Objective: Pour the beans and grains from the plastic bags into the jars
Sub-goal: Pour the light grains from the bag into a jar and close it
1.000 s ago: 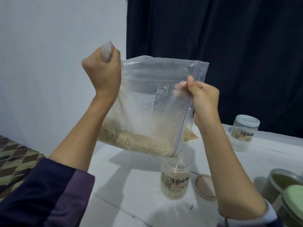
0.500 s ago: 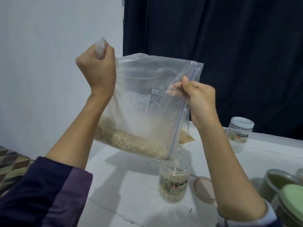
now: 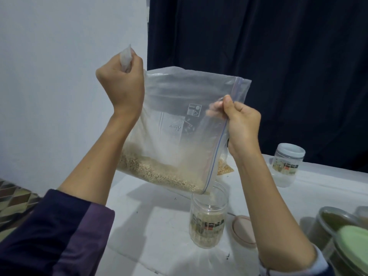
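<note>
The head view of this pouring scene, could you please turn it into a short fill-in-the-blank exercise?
1. The left hand grips a corner of the clear plastic zip ____.
2. Pale grain falls into the open clear plastic ____ below.
3. The round beige lid lies on the white ____.

Missing words: bag; jar; table.
</note>
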`<state>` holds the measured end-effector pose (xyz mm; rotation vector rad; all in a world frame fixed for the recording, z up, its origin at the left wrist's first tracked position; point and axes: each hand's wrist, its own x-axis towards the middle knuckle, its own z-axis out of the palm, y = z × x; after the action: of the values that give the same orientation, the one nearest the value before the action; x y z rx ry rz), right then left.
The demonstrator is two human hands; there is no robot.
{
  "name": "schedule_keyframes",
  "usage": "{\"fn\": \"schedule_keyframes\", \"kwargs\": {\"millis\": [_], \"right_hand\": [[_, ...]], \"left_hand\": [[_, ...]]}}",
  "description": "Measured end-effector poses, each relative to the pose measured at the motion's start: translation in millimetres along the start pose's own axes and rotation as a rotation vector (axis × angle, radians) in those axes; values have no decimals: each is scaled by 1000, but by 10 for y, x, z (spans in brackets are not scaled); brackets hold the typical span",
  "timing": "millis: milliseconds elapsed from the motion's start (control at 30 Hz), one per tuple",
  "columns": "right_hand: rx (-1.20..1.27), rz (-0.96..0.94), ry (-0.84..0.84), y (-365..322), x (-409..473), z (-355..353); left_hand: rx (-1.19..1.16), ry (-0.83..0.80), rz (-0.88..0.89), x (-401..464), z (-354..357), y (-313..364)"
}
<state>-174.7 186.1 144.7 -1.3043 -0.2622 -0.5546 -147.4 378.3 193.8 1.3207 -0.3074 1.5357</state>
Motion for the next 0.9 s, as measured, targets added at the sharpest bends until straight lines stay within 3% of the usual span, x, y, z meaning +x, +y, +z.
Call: {"fn": "schedule_keyframes", "kwargs": {"millis": [900], "right_hand": [[-40, 12, -14, 16, -15, -9]], "left_hand": [[-4, -13, 7, 23, -7, -29]]}}
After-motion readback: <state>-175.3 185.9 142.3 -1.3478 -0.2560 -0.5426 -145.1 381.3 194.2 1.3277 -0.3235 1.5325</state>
